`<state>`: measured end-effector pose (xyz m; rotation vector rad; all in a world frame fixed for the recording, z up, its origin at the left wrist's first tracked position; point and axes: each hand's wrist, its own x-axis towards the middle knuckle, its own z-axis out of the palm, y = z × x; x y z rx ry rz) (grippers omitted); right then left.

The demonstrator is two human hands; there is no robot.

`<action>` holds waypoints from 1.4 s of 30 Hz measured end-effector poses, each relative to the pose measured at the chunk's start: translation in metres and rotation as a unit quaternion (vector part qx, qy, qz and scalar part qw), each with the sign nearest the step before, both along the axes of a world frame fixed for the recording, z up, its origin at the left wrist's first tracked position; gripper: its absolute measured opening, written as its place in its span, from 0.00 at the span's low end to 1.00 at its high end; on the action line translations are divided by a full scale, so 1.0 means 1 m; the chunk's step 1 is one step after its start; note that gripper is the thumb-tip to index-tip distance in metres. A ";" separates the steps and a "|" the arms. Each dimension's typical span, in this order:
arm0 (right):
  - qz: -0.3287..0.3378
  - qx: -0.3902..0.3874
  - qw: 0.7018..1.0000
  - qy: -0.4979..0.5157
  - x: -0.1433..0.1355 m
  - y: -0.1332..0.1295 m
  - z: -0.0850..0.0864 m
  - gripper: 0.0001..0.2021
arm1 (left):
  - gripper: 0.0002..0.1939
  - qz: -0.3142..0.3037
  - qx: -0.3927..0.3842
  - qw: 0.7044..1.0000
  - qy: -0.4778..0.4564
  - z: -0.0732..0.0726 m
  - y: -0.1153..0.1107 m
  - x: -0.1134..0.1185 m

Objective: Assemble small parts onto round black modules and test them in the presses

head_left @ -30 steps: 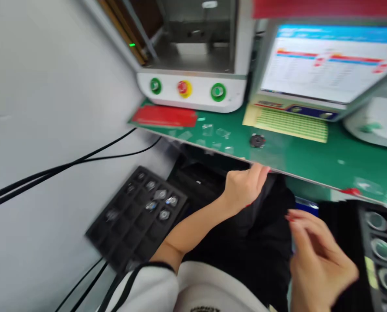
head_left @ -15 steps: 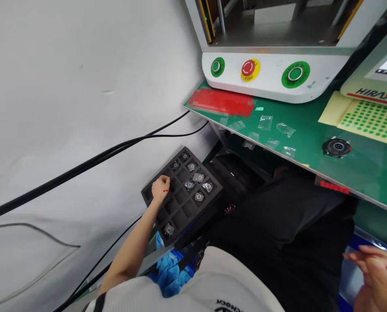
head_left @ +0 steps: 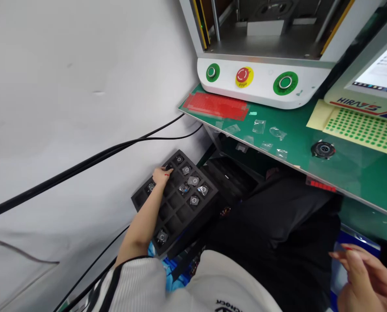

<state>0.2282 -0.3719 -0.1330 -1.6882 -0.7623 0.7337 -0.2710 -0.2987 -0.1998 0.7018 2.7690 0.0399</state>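
My left hand reaches into a dark foam tray with square compartments. Its thumb and fingers close round a dark watch body near the tray's upper left edge, partly hidden by the fingers. Several more round watch bodies sit in other compartments, among them one left of the hand and one at the near corner. At the lower right, my right hand is raised with thumb and fingers pinched together. Something small and translucent seems to show at its fingertips, too faint to name.
A green worktop carries red film sheets, clear film scraps, a watch body and a green-dot sticker sheet. Behind stand a press with a button panel and a monitor. Black cables cross at left.
My left hand has moved up the tray to the watch body near the upper edge, uncovering another one at left. The right hand stays pinched. The whole view has shifted slightly.
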 end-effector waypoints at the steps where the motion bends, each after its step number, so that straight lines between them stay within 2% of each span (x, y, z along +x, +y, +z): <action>1: -0.011 -0.010 1.000 0.005 -0.002 -0.001 0.001 0.08 | 0.16 -0.008 0.017 1.000 0.001 0.007 -0.001 0.008; 3: -0.020 -0.025 0.999 0.007 -0.006 -0.002 0.002 0.09 | 0.15 -0.042 0.062 0.997 -0.006 0.023 -0.002 0.031; 5: -0.017 -0.026 1.000 0.003 -0.012 -0.002 0.001 0.09 | 0.14 -0.103 0.116 0.987 -0.037 0.039 -0.003 0.067; 7: -0.013 -0.014 1.000 0.012 -0.021 -0.001 0.000 0.09 | 0.13 -0.184 0.167 0.964 -0.097 0.054 -0.005 0.112; 9: 0.023 0.013 0.999 0.035 -0.032 0.000 -0.001 0.09 | 0.15 -0.262 0.205 0.927 -0.170 0.069 -0.009 0.162; 10: 0.051 0.027 0.997 0.049 -0.038 0.000 0.000 0.08 | 0.16 -0.300 0.225 0.902 -0.212 0.077 -0.011 0.187; 11: 0.082 0.039 0.994 0.063 -0.043 0.000 0.002 0.07 | 0.16 -0.343 0.257 0.864 -0.265 0.084 -0.014 0.209; 12: 0.110 0.051 0.989 0.079 -0.047 0.000 0.005 0.06 | 0.16 -0.381 0.299 0.815 -0.317 0.091 -0.018 0.229; 14: 0.155 0.067 0.978 0.119 -0.054 0.000 0.014 0.11 | 0.16 -0.443 0.361 0.725 -0.384 0.102 -0.025 0.261; 15: 0.169 0.071 0.972 0.144 -0.055 0.001 0.018 0.15 | 0.17 -0.466 0.379 0.694 -0.397 0.107 -0.028 0.274; 17: 0.182 0.073 0.960 0.202 -0.056 0.002 0.027 0.20 | 0.18 -0.509 0.386 0.661 -0.394 0.113 -0.033 0.293; 21: 0.184 0.057 0.920 0.341 -0.047 0.002 0.039 0.24 | 0.23 -0.563 0.387 0.621 -0.383 0.123 -0.037 0.312; 23: 0.179 0.053 0.895 0.405 -0.040 -0.001 0.043 0.27 | 0.27 -0.567 0.358 0.592 -0.446 0.126 -0.037 0.313; 27: 0.179 0.050 0.856 0.483 -0.030 -0.006 0.047 0.31 | 0.27 -0.526 0.257 0.503 -0.636 0.127 -0.031 0.309; 29: 0.188 0.051 0.837 0.511 -0.028 -0.008 0.047 0.33 | 0.26 -0.517 0.247 0.468 -0.672 0.124 -0.028 0.308; 32: 0.220 0.058 0.814 0.535 -0.028 -0.009 0.046 0.35 | 0.28 -0.524 0.275 0.428 -0.683 0.119 -0.026 0.310; 34: 0.229 0.072 0.823 0.514 -0.028 -0.008 0.046 0.32 | 0.29 -0.513 0.302 0.425 -0.682 0.117 -0.026 0.312; 37: 0.163 0.111 0.893 0.405 -0.025 -0.010 0.050 0.20 | 0.31 -0.483 0.306 0.460 -0.679 0.119 -0.029 0.312; 39: 0.121 0.116 0.926 0.338 -0.022 -0.014 0.055 0.10 | 0.31 -0.471 0.291 0.480 -0.681 0.121 -0.031 0.310; 40: 0.122 0.108 0.931 0.328 -0.021 -0.017 0.057 0.06 | 0.31 -0.469 0.282 0.484 -0.684 0.123 -0.033 0.310; 42: 0.160 0.081 0.917 0.355 -0.020 -0.023 0.062 0.05 | 0.32 -0.470 0.279 0.485 -0.683 0.125 -0.035 0.309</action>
